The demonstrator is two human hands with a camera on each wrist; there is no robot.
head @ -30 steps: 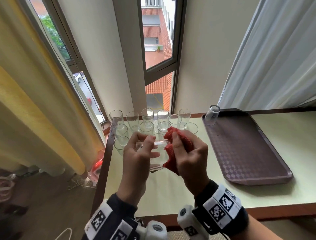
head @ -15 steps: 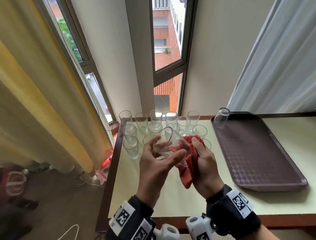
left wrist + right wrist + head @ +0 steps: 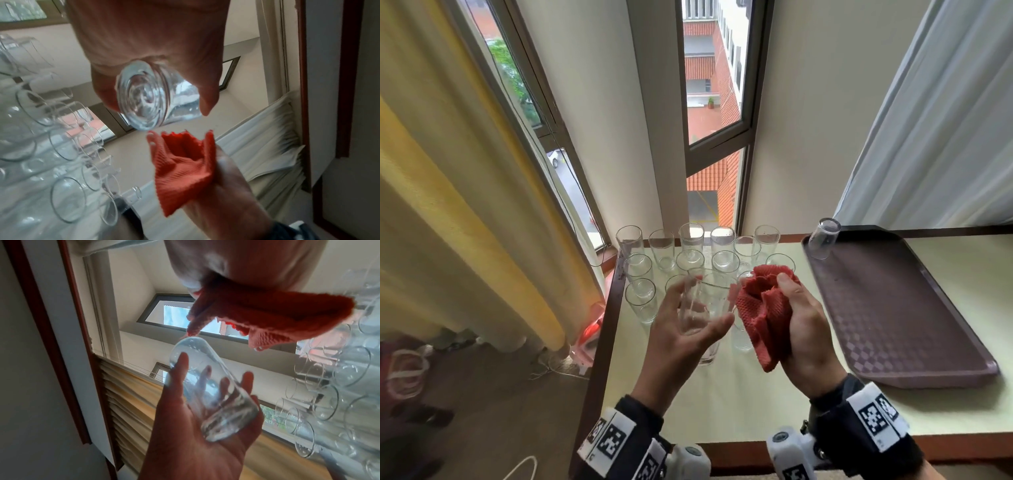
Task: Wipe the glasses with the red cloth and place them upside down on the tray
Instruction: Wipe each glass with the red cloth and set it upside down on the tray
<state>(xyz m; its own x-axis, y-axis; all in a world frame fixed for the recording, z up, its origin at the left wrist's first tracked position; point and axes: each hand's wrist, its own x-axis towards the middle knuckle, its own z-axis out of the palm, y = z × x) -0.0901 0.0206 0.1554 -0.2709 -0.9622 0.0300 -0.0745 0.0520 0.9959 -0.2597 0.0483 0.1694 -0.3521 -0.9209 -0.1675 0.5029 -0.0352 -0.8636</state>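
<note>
cloth [image 3: 763, 308] pulled out, glass [image 3: 705, 308] in left grip [image 3: 688, 329]

no readable words, brands or numbers anywhere, only black-and-white square code markers on both wristbands [image 3: 875, 418] (patterns, not text)

Soft daylight from the windows [image 3: 717, 102], wrist views backlit, blurred, edges warped
</note>
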